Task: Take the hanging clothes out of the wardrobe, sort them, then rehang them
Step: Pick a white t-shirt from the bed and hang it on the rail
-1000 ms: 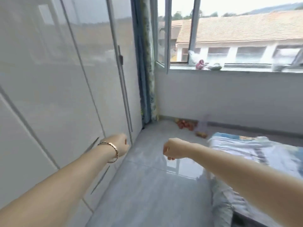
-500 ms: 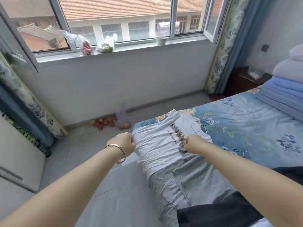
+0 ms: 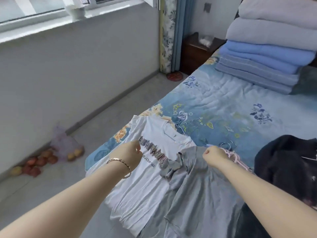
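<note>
Pink hanger partly hidden by right hand.

On bed near edge: printed tee at L, plain top overlapping its R side, hangers just R of that, heaped garment far R. Stacked quilts at bed's far end, nightstand behind its far-L corner. Fruit on floor, L of bed.
</note>
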Demonstrator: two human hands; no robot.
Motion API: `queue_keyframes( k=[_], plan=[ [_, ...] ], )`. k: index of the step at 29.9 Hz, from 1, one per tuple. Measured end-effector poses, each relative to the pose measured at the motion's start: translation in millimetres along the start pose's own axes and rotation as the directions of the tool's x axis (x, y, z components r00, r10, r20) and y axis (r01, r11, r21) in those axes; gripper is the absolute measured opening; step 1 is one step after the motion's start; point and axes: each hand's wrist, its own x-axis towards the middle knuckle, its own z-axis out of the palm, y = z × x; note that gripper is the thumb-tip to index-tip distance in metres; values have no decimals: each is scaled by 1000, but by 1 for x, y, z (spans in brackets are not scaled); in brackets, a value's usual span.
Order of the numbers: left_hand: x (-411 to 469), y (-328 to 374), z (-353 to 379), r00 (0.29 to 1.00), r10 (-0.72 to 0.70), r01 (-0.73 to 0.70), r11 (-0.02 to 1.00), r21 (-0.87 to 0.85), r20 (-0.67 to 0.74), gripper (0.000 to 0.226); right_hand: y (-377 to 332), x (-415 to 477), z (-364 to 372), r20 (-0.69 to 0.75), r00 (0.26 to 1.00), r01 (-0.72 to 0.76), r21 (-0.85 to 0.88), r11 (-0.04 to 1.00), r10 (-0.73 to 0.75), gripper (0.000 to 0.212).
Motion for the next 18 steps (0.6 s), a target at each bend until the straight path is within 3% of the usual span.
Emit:
queue_keyframes(
  k=[5,15,18],
  plan=[
    [131,13,56,998,22,-22,1000,-11,61,28,-11,143,32,13,996,-86,64,994,86,23],
    [310,7,177,974,-26,17,999,43,226,25,-14,352,122,176,963,-200,-29,979,202,43],
    [325,-2,196,967,-27,17,999,43,252,23,-8,375,147,214,957,-228,144,963,194,21]
  ],
)
